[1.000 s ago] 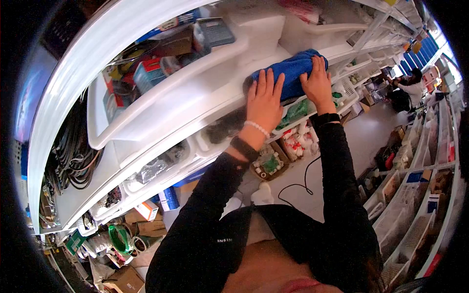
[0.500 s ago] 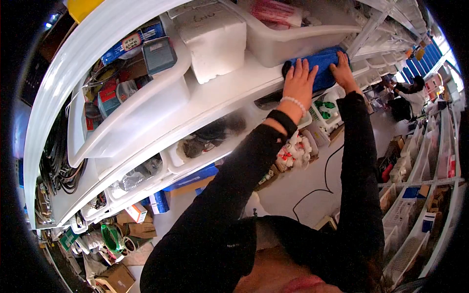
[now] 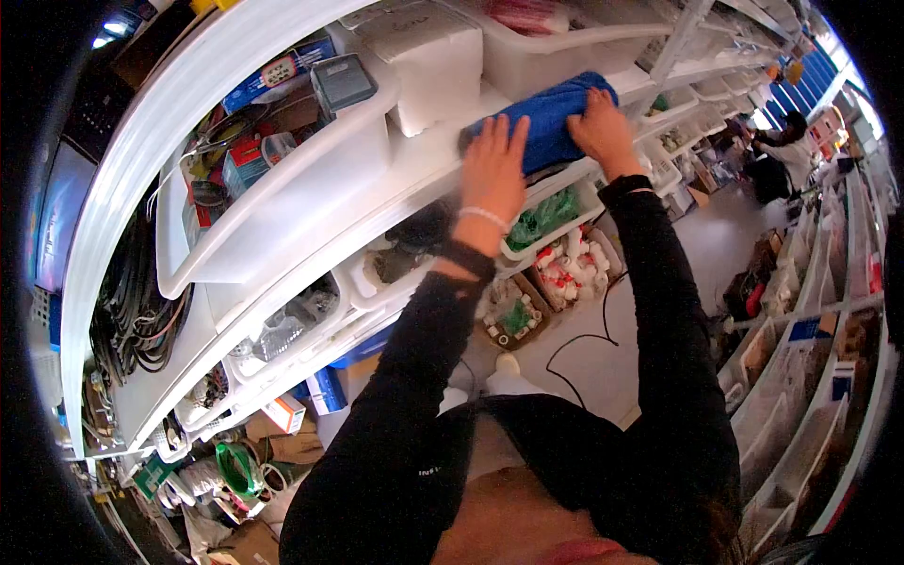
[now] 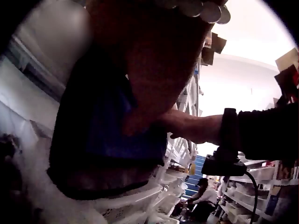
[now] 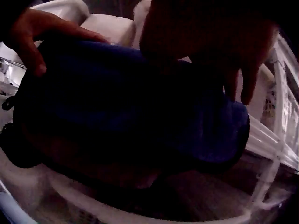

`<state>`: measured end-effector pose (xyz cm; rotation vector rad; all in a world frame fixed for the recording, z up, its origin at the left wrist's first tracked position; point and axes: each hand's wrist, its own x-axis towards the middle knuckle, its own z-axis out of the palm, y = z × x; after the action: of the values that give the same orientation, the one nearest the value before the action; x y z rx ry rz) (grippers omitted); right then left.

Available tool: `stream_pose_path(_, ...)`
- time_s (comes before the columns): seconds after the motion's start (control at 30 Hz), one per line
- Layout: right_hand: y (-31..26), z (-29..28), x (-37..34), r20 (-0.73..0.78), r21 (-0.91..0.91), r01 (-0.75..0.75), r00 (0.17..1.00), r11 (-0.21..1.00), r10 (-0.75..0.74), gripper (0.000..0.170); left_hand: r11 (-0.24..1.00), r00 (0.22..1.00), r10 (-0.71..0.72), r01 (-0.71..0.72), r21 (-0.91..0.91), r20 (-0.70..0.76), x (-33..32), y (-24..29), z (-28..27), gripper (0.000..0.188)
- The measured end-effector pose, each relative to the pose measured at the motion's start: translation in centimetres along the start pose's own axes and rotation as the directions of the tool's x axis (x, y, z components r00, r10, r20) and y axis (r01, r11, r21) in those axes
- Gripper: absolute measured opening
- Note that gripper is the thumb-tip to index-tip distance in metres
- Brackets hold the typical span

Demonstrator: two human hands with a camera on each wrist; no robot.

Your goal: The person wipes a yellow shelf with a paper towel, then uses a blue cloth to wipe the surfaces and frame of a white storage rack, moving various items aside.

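The blue bag [image 3: 556,118] is lying at the shelf's [image 3: 410,169] front edge, nearer the white box [image 3: 433,66] than a moment ago, seemingly not settled; the left hand [image 3: 494,174] is resting spread on it; the right hand's [image 3: 607,137] hold I can't tell.

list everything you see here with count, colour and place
blue bundle: one, blue with dark edging, at the front edge of the shelf
white box: one, white, on the shelf
bins: several, whitish, along the shelves
grey case: one, grey, in a bin
cables: many, mostly black, shelf's left end
green packing: uncountable, green, in a lower bin
small pieces: many, white and red, below the shelf
cartons: several, brown, lower left
smaller items: too unclear to count
other person: one, white top, background
sleeves: two, black, both arms
bracelet: one, pale, left wrist
left hand: one, bare, on the bundle's left part
right hand: one, bare, on its right part
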<state>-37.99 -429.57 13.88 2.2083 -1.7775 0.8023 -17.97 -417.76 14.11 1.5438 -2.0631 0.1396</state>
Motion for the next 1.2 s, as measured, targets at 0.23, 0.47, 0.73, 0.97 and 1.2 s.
stream_pose_path(0.23,-10.0,-0.9,-4.5,-0.037,-0.036,0.073,0.997,0.997,-0.075,0.057,0.997,0.996,0.036,-0.030,0.075,-0.085,-7.3,-5.6,-4.8,0.077)
stream_pose_path(0.47,-20.5,-1.3,-8.5,0.045,-0.059,0.153,0.988,0.986,-0.151,0.059,0.986,0.985,-0.048,0.072,0.148,-0.163,-15.3,-10.5,-10.2,0.071)
stream_pose_path(0.73,-34.1,-1.3,-14.4,-0.019,0.040,0.388,0.922,0.921,-0.387,0.056,0.911,0.928,-0.204,0.297,0.285,-0.313,-23.5,-17.8,-18.4,0.057)
stream_pose_path(0.97,-40.6,-1.1,-17.7,-0.216,0.209,0.503,0.860,0.839,-0.462,0.053,0.844,0.845,-0.154,0.382,0.376,-0.512,-27.7,-21.3,-19.7,0.051)
stream_pose_path(1.2,-35.1,-1.2,-16.6,-0.187,0.406,0.502,0.864,0.764,-0.468,0.042,0.880,0.778,-0.105,0.363,0.307,-0.620,-23.4,-18.8,-14.9,0.047)
